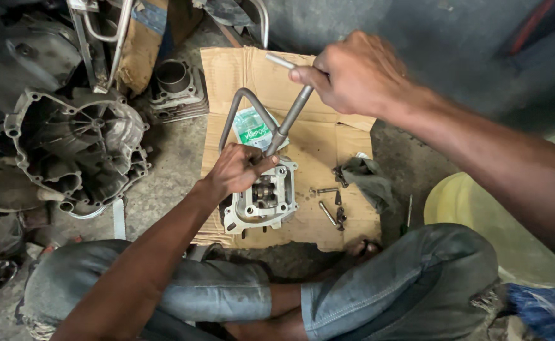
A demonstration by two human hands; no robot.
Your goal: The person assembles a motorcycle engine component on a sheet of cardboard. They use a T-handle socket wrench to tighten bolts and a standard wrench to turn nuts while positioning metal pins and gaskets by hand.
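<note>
A grey metal cylinder head lies on a sheet of brown cardboard between my knees. My left hand rests on its upper left edge and grips the lower end of a T-handle socket wrench. My right hand is closed around the top of that wrench, at its crossbar. The wrench leans up and to the right from the head. A bent steel tube arches behind my left hand.
Loose bolts and a grey rag lie on the cardboard to the right. An engine crankcase and a finned cylinder sit on the concrete at left. A yellow-green tub stands by my right knee.
</note>
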